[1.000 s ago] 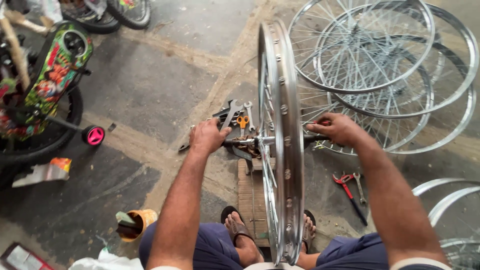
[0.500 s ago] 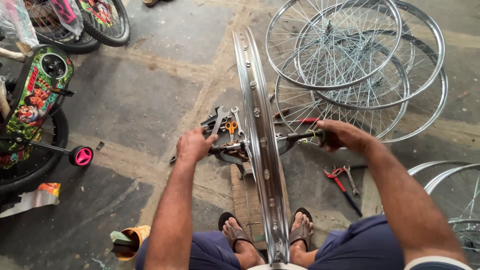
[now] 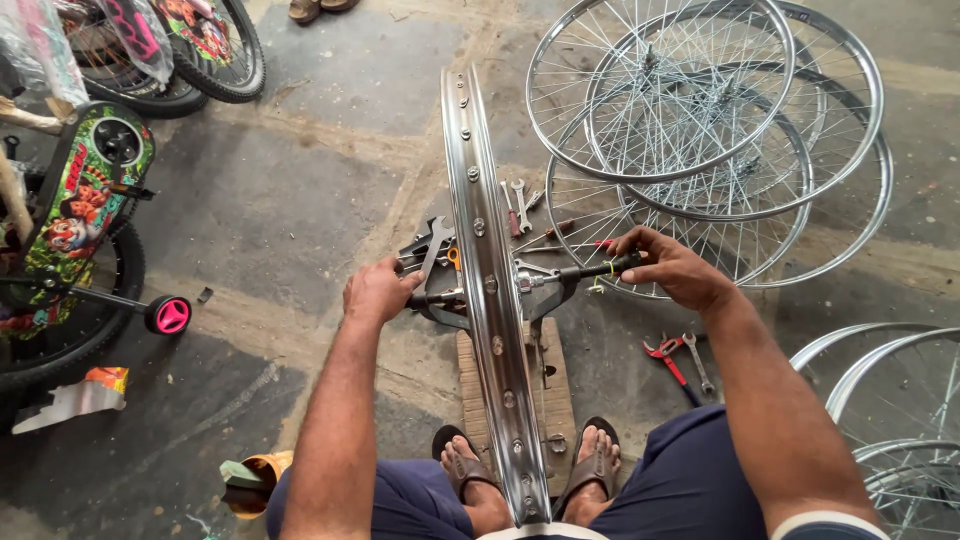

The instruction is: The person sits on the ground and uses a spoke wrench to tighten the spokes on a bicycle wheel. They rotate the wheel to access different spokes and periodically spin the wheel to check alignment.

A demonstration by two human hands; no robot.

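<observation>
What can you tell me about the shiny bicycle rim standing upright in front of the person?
The bicycle rim is a bright chrome-looking metal hoop, seen edge-on, with a row of round spoke holes along its middle. It stands upright in a dark stand on a wooden board, running from between the person's sandalled feet away across the floor. The left hand and right hand grip the axle parts either side of it.

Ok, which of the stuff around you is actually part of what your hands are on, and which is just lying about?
In hand:
- left hand on the stand's left handle
- right hand gripping the black handle
- upright chrome rim
- wooden base underfoot

Lying about:
- stacked spoked wheels
- spanners
- red pliers
- child's bicycle
- orange cup
</observation>
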